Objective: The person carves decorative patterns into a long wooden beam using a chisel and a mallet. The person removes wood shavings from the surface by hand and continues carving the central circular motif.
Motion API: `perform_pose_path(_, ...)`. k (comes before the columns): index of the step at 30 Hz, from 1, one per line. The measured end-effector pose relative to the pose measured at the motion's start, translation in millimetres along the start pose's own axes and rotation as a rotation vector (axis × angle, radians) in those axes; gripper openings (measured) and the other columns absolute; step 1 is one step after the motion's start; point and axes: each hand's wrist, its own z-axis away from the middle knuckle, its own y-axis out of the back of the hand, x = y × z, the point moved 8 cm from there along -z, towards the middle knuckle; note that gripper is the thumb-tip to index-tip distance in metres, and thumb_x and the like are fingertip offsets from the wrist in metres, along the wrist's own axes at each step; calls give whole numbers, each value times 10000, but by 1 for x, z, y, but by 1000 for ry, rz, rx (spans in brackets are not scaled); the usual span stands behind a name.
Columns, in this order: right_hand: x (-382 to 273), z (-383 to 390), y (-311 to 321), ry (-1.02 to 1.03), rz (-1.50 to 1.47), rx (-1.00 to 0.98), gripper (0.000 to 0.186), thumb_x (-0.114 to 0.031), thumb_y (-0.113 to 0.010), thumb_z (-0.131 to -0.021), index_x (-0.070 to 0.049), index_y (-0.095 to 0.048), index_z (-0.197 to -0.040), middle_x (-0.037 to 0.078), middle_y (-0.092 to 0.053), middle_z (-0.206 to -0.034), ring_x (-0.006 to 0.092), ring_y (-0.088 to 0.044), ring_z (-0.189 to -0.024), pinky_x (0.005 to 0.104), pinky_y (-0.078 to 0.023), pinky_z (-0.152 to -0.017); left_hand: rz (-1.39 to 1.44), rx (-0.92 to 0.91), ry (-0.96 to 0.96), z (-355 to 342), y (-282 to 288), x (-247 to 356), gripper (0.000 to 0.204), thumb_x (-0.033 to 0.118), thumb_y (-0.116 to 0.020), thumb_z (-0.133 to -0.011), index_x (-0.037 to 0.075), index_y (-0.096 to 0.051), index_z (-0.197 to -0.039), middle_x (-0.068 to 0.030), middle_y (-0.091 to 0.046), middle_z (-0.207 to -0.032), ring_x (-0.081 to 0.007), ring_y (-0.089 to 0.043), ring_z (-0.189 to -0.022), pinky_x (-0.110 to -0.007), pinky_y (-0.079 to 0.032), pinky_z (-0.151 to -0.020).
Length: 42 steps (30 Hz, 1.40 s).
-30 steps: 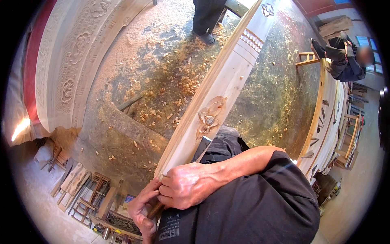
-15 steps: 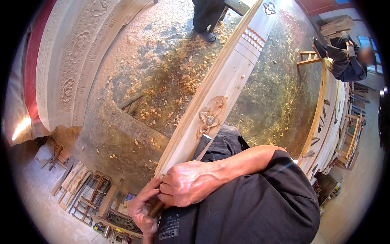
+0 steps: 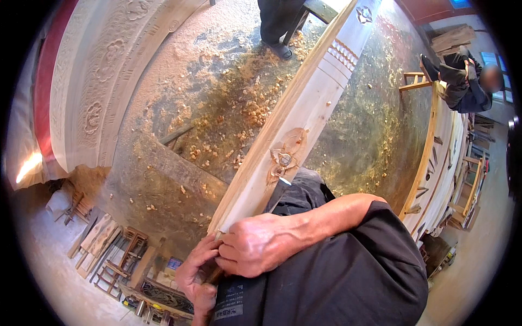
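A long pale wooden plank (image 3: 315,103) slants from the far right down to my hands, with carved flower motifs and a toothed band on its face. My right hand (image 3: 253,244) is closed in a fist beside its near end. A dark tool (image 3: 285,182) with a bright flat end juts out past that fist, next to the near carved flower (image 3: 284,157); its kind is unclear. A brown handle-like piece shows below the fist. Touching the plank's near end, my left hand (image 3: 198,271) has its fingers curled; what they grip is mostly hidden.
Wood shavings (image 3: 255,111) cover the floor. Carved boards (image 3: 98,81) stand at the far left. One person's legs (image 3: 278,24) are by a stool at the far end; another person (image 3: 467,81) sits at far right near a bench (image 3: 429,157). Wooden pieces (image 3: 98,244) lie at lower left.
The dark tool's bright end has shifted slightly away from me and right, and its angle has changed. The hands remain together near the plank's end. The whole view has shifted slightly.
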Motion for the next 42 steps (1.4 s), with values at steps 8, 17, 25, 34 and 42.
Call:
perform_pose_path(8,-3,-2,-9,49,5,74,251,-268,-702,-945,-34,-636,-884,37,-597,-767,217,-654,-705,362,-519,-613,124,-80,-28,9,5,4,1041,763,-798,-816,-109,-635,-1362,-395,-561,-1473,-460,-553,-1417,-563,-410,-1206)
perform_pose_path(17,-5,-5,-10,67,-31,71,241,-254,-705,-944,-26,-656,-883,45,-602,-770,224,-663,-709,374,-527,-617,131,-1,-3,15,6,6,1030,775,-819,-783,-108,-681,-1294,-380,-630,-1393,-480,-566,-1402,-584,-399,-1208)
perform_pose_path(25,-3,-5,-10,56,-14,58,242,-258,-707,-934,-28,-654,-882,43,-604,-774,222,-663,-712,374,-528,-618,179,42,24,14,7,2,1005,736,-829,-807,-126,-671,-1297,-383,-619,-1406,-461,-590,-1377,-568,-416,-1198)
perform_pose_path(34,1,-8,-6,29,-56,77,154,-177,-692,-833,-28,-656,-834,94,-686,-797,273,-726,-761,408,-586,-623,208,-10,-22,8,7,5,1012,721,-849,-796,-132,-662,-1307,-400,-607,-1413,-462,-604,-1360,-553,-448,-1178)
perform_pose_path(42,3,-8,-6,4,-61,89,153,-173,-695,-834,-27,-651,-840,91,-684,-805,275,-725,-784,399,-586,-642,159,20,73,7,10,5,1019,706,-881,-771,-146,-676,-1291,-382,-635,-1391,-438,-633,-1329,-528,-490,-1143)
